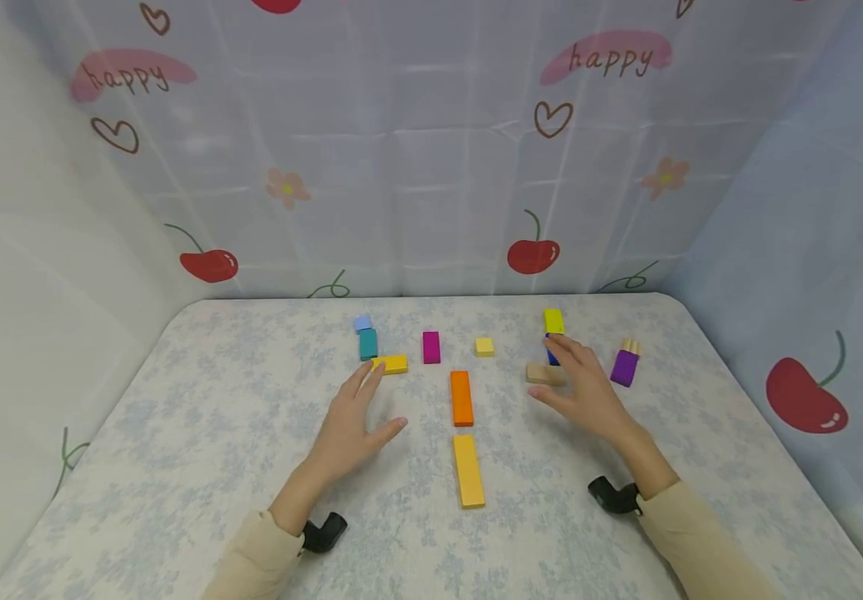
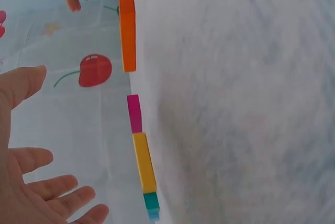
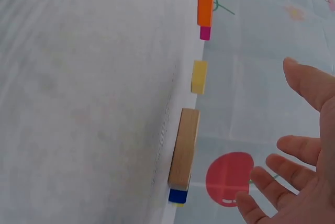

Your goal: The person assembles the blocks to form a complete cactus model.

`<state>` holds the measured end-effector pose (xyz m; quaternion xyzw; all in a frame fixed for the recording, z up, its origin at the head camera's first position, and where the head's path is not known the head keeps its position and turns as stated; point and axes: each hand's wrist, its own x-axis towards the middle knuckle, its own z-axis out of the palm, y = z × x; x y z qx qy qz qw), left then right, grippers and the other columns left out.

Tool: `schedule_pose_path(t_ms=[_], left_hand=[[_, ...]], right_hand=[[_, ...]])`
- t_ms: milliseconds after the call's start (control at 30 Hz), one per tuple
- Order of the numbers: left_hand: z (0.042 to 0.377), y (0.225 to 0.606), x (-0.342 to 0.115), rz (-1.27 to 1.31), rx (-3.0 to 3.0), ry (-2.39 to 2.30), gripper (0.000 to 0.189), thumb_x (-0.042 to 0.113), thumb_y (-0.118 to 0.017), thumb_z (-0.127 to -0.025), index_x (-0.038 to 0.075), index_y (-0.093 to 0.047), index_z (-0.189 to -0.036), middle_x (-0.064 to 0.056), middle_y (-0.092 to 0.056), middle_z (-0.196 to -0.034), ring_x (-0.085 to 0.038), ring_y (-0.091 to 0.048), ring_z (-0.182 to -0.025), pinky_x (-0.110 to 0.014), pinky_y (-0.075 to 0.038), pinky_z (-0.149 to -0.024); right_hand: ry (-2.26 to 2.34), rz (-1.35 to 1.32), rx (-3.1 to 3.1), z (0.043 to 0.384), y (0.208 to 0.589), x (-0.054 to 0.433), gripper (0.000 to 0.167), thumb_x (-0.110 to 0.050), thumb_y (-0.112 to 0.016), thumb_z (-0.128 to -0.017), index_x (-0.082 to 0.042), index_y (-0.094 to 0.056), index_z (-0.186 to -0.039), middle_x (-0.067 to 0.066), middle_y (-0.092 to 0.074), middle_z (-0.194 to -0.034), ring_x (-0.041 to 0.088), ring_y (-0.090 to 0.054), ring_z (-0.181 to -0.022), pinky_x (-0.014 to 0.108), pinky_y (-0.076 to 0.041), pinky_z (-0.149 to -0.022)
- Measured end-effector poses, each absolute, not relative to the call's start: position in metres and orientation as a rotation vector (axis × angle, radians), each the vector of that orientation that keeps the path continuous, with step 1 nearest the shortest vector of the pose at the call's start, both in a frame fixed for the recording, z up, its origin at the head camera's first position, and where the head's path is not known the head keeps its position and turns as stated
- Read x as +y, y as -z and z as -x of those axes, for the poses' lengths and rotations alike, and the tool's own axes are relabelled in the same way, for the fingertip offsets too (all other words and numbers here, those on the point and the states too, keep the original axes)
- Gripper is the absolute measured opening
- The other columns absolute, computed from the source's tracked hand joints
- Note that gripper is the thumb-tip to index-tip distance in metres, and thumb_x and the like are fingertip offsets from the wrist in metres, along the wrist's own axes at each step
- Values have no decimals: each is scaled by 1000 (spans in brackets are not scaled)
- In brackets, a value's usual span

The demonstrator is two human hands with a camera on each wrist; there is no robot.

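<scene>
My left hand (image 1: pixel 348 429) hovers palm-inward over the left half of the table, its fingers spread and holding nothing. Its fingertips overlap a yellow block (image 1: pixel 393 364) in the head view; a teal block (image 1: pixel 368 344) and a light blue block (image 1: pixel 362 322) lie just behind. On the other side, my right hand (image 1: pixel 584 387) is also spread and holds nothing. Nearest to it are a bare wooden block (image 1: pixel 545 373) and a blue block (image 1: pixel 554 354), partly hidden by the fingers. Between the hands lie an orange block (image 1: pixel 462 398) and a longer yellow-orange block (image 1: pixel 469 471).
Farther back are a magenta block (image 1: pixel 431 347), a small pale yellow block (image 1: pixel 484 347) and a bright yellow block (image 1: pixel 554 320). At the right lies a purple block (image 1: pixel 624 367) with pale wooden pieces (image 1: pixel 630 345) at its end. A printed curtain (image 1: pixel 401 167) hangs behind the table.
</scene>
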<state>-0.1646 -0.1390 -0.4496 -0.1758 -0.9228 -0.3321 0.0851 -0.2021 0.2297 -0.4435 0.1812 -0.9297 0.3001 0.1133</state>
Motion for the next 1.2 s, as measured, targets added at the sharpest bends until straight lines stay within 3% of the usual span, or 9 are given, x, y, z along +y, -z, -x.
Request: schedule_pose_path(t_ms=[133, 267, 533, 967, 1200], left_hand=[[156, 449, -125, 588, -2768, 1091, 84, 38, -75, -84, 12, -34, -153, -15, -33, -157, -37, -35, -142, -62, -34, -109], [146, 449, -111, 650, -2807, 1209, 85, 37, -77, -83, 11, -35, -153, -11, -34, -156, -31, -36, -141, -55, -36, -112], [130, 453, -90, 809, -2878, 1392, 87, 40, -78, -81, 6, -38, -150, -10, -37, -154, -31, -41, -138, -56, -38, -109], [120, 470, -75, 918, -2885, 1341, 85, 33, -87, -72, 2, -49, -142, -6, -46, -144, -21, -50, -128, -43, -44, -108], [119, 472, -72, 895, -2886, 1291, 80, 32, -87, -72, 2, -54, -138, -3, -49, -141, -20, -50, -127, -42, -43, -108]], right_hand=[[-1024, -583, -2796, 206, 442, 216, 80, -32, -77, -84, -5, -40, -149, 16, -35, -154, 38, -32, -139, 64, -33, -109], [-1109, -661, -2829, 213, 443, 201, 78, -32, -78, -84, -6, -42, -148, 15, -39, -151, 36, -40, -134, 61, -38, -106], [-1199, -797, -2889, 227, 449, 179, 75, -33, -79, -82, -7, -47, -144, 12, -47, -144, 34, -51, -123, 55, -46, -102], [-1275, -843, -2955, 237, 469, 164, 81, -37, -84, -76, -9, -48, -144, 10, -48, -141, 26, -50, -117, 48, -46, -104], [-1278, -856, -2968, 239, 473, 162, 83, -38, -85, -75, -10, -48, -143, 10, -48, -142, 28, -50, -120, 51, -44, -105]])
